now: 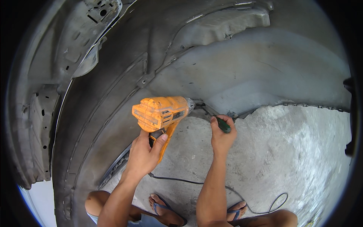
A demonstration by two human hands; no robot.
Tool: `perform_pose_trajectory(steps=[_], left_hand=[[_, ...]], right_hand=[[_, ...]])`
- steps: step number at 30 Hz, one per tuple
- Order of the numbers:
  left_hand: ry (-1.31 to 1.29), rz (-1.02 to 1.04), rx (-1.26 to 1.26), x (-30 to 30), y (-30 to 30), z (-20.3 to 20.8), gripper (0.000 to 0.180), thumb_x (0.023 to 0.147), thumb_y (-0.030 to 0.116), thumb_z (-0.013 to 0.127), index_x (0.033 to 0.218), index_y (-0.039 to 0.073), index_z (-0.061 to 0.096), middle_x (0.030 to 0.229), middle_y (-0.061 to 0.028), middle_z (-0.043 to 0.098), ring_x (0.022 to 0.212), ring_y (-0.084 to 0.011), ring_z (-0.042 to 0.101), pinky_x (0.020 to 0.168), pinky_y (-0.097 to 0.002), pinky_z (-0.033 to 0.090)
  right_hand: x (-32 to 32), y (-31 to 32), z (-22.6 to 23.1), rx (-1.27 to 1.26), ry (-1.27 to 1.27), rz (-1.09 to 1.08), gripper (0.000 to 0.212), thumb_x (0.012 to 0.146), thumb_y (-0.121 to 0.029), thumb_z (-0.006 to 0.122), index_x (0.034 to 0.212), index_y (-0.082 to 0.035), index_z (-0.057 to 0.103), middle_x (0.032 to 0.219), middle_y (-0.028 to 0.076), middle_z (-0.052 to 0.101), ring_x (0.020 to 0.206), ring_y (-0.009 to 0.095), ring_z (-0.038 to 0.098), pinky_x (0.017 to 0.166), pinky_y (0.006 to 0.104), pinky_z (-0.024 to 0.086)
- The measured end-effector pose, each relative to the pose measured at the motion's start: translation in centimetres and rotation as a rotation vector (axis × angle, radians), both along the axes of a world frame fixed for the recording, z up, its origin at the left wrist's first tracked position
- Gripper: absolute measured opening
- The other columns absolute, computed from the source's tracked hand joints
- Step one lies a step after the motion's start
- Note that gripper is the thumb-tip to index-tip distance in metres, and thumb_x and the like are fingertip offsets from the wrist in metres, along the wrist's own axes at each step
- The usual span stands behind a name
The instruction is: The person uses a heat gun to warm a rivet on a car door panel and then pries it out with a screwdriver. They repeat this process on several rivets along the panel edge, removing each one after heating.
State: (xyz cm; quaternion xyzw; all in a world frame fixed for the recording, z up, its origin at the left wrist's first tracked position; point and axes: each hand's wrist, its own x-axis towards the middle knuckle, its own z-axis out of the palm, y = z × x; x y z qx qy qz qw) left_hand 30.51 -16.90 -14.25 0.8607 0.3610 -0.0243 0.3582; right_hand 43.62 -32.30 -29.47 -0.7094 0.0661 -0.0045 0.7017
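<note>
My left hand (143, 151) is wrapped round the grip of an orange heat gun (162, 109). Its metal nozzle points right, at the lower edge of a large grey, curved car body panel (242, 72). In my right hand (224, 137) is a dark green screwdriver-like handle (223, 125). A thin shaft (207, 111) runs from it up and left to that same edge, close in front of the nozzle. The shaft's tip is too small and dark to make out, so I cannot tell what kind of tip it has.
A black cord (177, 180) trails from the heat gun across the concrete floor (280, 151) and loops at the lower right. Farther left stands another metal panel (41, 113) with holes. Along the panel's right lower edge runs a dark, ragged strip (314, 106). My sandalled feet (162, 206) are below.
</note>
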Motion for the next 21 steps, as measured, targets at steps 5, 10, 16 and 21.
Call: perform_pose_trajectory(steps=[5, 10, 16, 21], left_hand=[[-0.004, -0.002, -0.011, 0.15, 0.09, 0.24, 0.052, 0.103, 0.038, 0.066, 0.131, -0.006, 0.058, 0.104, -0.0286, 0.073, 0.09, -0.0435, 0.072, 0.08, -0.0489, 0.055], [-0.006, 0.004, -0.027, 0.14, 0.12, 0.27, 0.051, 0.103, 0.036, 0.066, 0.132, -0.005, 0.058, 0.103, -0.0287, 0.073, 0.092, -0.0447, 0.072, 0.082, -0.0497, 0.055], [0.014, 0.017, -0.045, 0.06, 0.17, 0.44, 0.051, 0.104, 0.036, 0.066, 0.132, -0.005, 0.058, 0.104, -0.0288, 0.073, 0.093, -0.0447, 0.073, 0.083, -0.0497, 0.056], [-0.021, -0.017, 0.032, -0.05, 0.35, 0.16, 0.047, 0.104, 0.034, 0.067, 0.129, -0.005, 0.059, 0.093, -0.0192, 0.074, 0.081, -0.0299, 0.073, 0.075, -0.0412, 0.056]], right_hand=[[0.22, 0.43, -0.1, -0.151, -0.041, 0.008, 0.018, 0.085, -0.011, 0.085, 0.093, 0.0, 0.074, 0.081, 0.008, 0.073, 0.077, 0.014, 0.065, 0.076, 0.0307, 0.053], [0.01, 0.64, -0.1, -0.131, -0.039, 0.02, 0.018, 0.084, -0.011, 0.085, 0.093, 0.0, 0.074, 0.081, 0.009, 0.073, 0.078, 0.016, 0.066, 0.078, 0.0317, 0.054], [0.15, 0.55, 0.1, -0.128, -0.089, 0.005, 0.017, 0.085, -0.01, 0.084, 0.093, 0.001, 0.073, 0.08, 0.007, 0.072, 0.077, 0.015, 0.064, 0.076, 0.0312, 0.053], [0.36, 0.54, 0.04, -0.107, -0.054, 0.009, 0.018, 0.086, -0.011, 0.085, 0.093, 0.0, 0.073, 0.082, 0.007, 0.072, 0.077, 0.015, 0.064, 0.075, 0.0313, 0.053]])
